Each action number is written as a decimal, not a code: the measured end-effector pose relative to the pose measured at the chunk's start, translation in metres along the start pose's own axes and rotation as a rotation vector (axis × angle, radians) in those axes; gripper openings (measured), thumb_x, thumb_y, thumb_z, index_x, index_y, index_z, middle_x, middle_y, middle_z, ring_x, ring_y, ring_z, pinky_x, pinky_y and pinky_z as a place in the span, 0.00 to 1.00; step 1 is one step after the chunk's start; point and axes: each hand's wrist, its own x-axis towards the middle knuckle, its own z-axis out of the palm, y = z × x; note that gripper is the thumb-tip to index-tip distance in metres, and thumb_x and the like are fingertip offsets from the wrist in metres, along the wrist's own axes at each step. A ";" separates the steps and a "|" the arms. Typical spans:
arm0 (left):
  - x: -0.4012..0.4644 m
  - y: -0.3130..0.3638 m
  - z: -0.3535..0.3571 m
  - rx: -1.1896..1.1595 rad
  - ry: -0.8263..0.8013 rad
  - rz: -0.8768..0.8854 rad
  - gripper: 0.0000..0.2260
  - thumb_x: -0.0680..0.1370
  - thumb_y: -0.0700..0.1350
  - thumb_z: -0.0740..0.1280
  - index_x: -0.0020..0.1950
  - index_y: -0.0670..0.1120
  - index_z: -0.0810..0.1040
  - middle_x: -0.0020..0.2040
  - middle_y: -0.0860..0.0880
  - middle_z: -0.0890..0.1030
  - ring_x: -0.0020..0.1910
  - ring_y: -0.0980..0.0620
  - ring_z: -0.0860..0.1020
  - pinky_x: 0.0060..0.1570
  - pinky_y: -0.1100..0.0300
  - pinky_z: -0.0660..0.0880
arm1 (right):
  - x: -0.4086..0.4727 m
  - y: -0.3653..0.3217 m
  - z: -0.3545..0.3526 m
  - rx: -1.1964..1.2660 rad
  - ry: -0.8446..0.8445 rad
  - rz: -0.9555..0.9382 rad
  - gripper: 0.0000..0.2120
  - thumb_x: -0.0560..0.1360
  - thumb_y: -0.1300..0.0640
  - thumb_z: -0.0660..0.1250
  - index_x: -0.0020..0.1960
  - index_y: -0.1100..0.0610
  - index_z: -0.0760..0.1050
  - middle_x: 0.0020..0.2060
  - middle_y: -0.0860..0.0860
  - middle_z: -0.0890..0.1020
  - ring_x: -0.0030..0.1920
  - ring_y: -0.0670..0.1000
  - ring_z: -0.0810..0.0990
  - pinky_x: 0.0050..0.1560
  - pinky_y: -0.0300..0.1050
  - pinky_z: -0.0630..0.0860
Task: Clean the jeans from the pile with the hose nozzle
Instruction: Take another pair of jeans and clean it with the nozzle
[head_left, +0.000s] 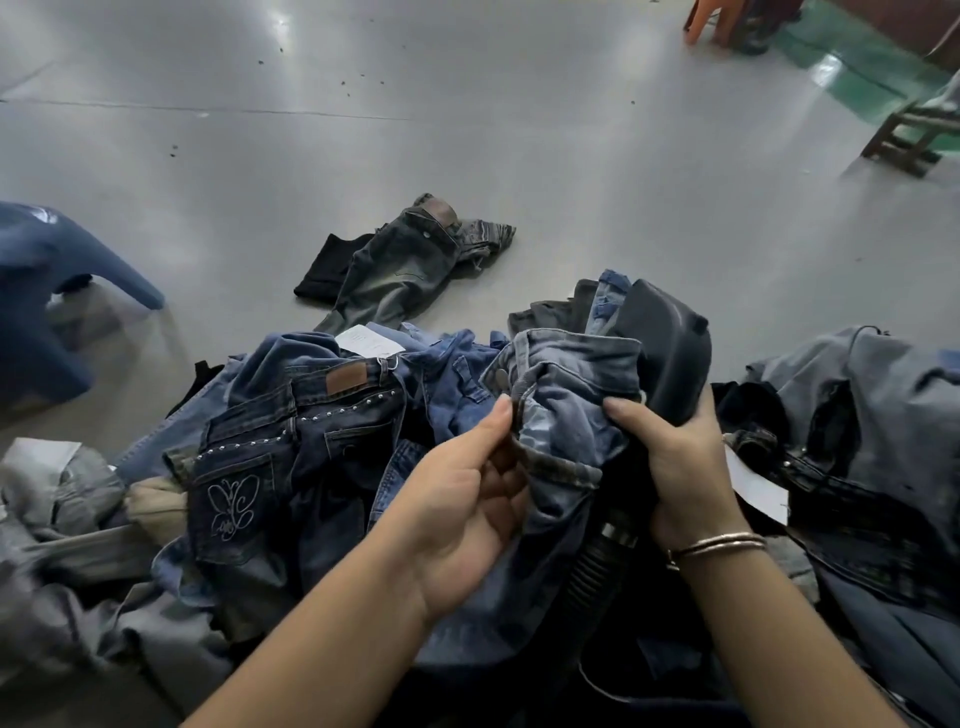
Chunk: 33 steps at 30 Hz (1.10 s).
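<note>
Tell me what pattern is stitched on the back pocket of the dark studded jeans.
A pale butterfly outline on the pocket of the dark jeans, head view.

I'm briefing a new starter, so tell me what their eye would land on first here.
First, the two hands at centre: the left hand pinches the waistband of light blue jeans, while the right hand grips the dark hose nozzle with the denim against it. Next, the pile of jeans spread across the foreground. Last, a lone faded pair lying apart on the grey floor beyond the pile.

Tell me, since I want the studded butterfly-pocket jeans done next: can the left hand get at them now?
Probably not yet: the left hand is gripping the light jeans. The studded jeans lie uncovered just beside it.
</note>
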 end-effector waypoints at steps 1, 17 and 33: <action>0.001 0.001 -0.002 0.015 0.025 0.023 0.15 0.68 0.49 0.68 0.49 0.41 0.82 0.42 0.45 0.83 0.37 0.51 0.79 0.39 0.59 0.80 | 0.000 -0.001 0.000 0.006 -0.003 0.001 0.25 0.70 0.72 0.70 0.64 0.57 0.71 0.53 0.59 0.82 0.50 0.56 0.84 0.47 0.49 0.81; -0.001 0.005 -0.012 0.454 -0.034 0.008 0.11 0.77 0.37 0.64 0.34 0.42 0.80 0.34 0.44 0.78 0.30 0.53 0.76 0.26 0.66 0.76 | -0.024 -0.022 0.011 0.005 0.004 -0.275 0.30 0.66 0.66 0.71 0.67 0.58 0.68 0.45 0.50 0.80 0.44 0.50 0.81 0.46 0.44 0.79; 0.000 0.009 -0.014 0.127 -0.203 0.140 0.08 0.67 0.34 0.69 0.39 0.46 0.82 0.37 0.47 0.82 0.36 0.55 0.82 0.35 0.66 0.79 | -0.015 -0.018 0.006 0.091 0.024 -0.188 0.31 0.66 0.67 0.69 0.68 0.58 0.68 0.51 0.57 0.80 0.49 0.55 0.81 0.47 0.48 0.80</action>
